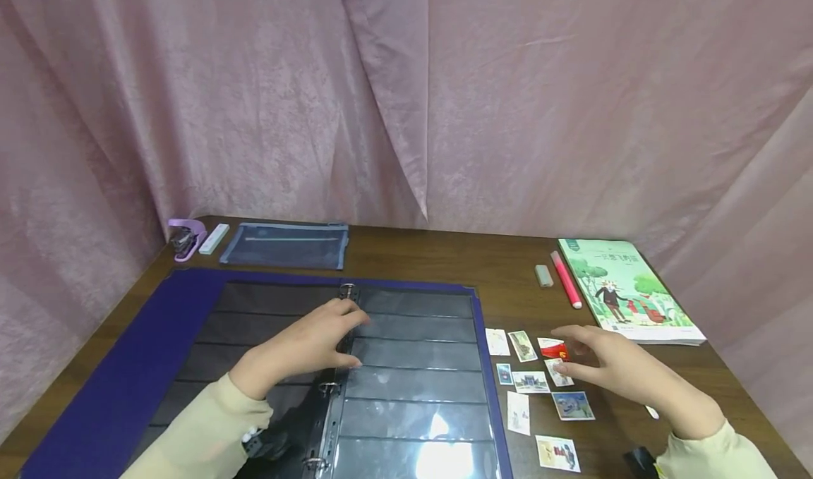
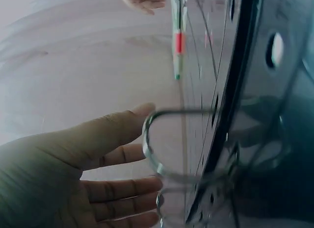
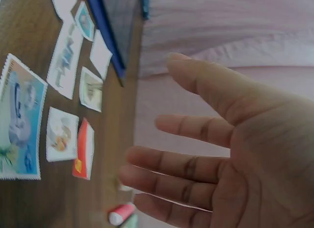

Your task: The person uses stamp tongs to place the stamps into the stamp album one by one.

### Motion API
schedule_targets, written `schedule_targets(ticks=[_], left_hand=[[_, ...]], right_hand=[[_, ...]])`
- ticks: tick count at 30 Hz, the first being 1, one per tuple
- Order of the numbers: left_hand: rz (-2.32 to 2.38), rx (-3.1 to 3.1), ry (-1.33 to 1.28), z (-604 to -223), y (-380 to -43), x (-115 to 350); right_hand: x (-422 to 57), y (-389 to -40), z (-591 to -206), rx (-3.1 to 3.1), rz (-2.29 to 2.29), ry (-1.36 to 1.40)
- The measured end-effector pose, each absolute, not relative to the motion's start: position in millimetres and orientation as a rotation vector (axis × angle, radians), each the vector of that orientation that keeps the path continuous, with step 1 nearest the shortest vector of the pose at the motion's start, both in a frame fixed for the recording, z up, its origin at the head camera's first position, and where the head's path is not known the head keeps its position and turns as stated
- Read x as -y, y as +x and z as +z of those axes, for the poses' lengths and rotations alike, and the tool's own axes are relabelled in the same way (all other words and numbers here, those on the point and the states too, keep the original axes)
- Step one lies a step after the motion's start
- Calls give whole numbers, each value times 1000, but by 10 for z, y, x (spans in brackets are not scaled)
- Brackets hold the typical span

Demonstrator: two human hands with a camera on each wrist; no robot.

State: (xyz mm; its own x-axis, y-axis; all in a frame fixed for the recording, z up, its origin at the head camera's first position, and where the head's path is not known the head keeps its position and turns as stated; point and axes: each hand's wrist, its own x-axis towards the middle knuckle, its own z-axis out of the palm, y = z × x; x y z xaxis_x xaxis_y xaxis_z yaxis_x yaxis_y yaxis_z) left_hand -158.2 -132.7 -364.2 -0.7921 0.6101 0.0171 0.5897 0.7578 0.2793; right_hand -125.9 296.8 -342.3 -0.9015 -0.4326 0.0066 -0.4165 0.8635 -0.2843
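Apparently picking is the step in hand: the right hand (image 1: 606, 362), spread and holding nothing, hovers by the stamps (image 1: 531, 382) toward the table's (image 1: 444, 253) right edge; the left hand (image 1: 305, 345), also spread, hangs over the album (image 1: 413, 355) nearer the left edge. Next calls for a light pinch.

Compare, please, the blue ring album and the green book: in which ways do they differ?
The blue ring album lies open, while the green book is closed. The album is much larger and runs out of the head view at the bottom; the book fits wholly within it. The album shows plain pages with horizontal strips, the book a cover with drawn trees and figures. Both lie flat on the wooden table.
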Motion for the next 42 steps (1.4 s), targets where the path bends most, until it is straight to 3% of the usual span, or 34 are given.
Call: schedule_targets(ticks=[8,22,42], left_hand=[[284,-2840,1029,-3704,-1602,1106],[269,-2939,996,-3873,-1631,1026],[366,-2998,1034,-3962,-1653,1078]], right_hand=[[-3172,-1119,-3416,-3063,-515,-729],[-3603,-1007,-3686,-3207,-382,-266],[-3734,-1098,-3972,-3143,-265,-124]])
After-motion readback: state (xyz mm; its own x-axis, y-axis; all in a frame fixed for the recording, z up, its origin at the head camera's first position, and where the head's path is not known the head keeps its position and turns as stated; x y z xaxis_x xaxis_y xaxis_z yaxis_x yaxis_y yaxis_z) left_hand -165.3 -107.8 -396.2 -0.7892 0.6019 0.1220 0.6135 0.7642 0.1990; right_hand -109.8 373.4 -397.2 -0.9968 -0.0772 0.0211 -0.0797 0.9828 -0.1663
